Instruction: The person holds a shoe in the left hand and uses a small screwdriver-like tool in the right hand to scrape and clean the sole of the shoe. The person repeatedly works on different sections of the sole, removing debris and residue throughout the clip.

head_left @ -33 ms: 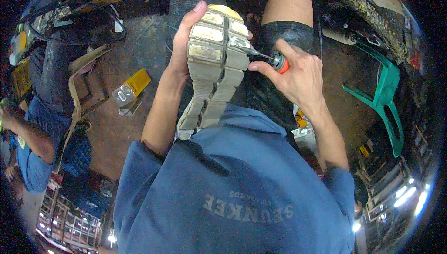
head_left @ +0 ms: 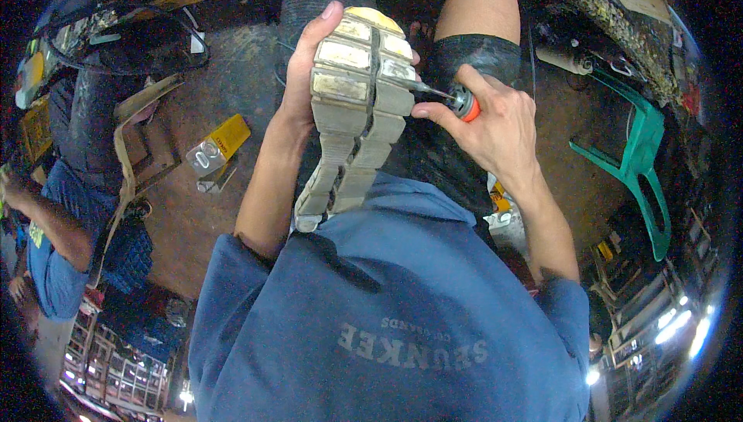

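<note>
Sole of pale grey, rubber-like blocks [head_left: 348, 120], held above the lap [head_left: 433, 174]; the left hand [head_left: 300, 74] has its grip clamped around the upper end. The right hand [head_left: 499, 116] has its grip closed on an orange-collared, dark-ended tool [head_left: 464, 102], its thin metal shaft directed at the sole's right edge; contact is unclear. Best practice: brace the sole firmly, guide the shaft low, keep left fingertips clear. Compared with the earlier frame, only a co-worker's bare forearm [head_left: 54, 225], far left, has shifted slightly.
</note>
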Available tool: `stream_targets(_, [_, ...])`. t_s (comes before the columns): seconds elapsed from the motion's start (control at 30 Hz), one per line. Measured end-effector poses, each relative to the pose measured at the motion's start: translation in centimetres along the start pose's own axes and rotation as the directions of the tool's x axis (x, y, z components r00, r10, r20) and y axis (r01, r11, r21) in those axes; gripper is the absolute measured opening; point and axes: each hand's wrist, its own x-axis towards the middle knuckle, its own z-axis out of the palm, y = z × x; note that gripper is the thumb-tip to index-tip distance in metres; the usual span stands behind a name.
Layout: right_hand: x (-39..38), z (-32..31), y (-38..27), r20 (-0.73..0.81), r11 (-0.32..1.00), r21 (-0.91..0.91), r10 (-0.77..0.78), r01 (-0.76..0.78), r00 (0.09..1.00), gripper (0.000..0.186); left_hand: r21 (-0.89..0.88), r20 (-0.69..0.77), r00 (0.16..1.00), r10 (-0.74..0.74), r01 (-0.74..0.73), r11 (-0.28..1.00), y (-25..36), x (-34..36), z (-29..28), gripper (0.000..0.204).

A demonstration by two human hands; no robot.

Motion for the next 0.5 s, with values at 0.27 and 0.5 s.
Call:
stream_targets(0.27, [0.2, -0.1, -0.1, 0.072, 0.993, -0.014, 0.114, -0.113, 0.991, 0.071, -0.103, 0.066, 0.997, -0.032, 0.039, 0.994, -0.2, 0.1, -1.2, 0.084])
stream_targets(0.5, [1.0, -1.6, 0.5, 0.113, 0.941, 0.198, 0.257, -0.275, 0.96, 0.06, -0.009, 0.184, 0.982, 0.033, -0.032, 0.999, 1.3, -1.0, 1.6, 0.1])
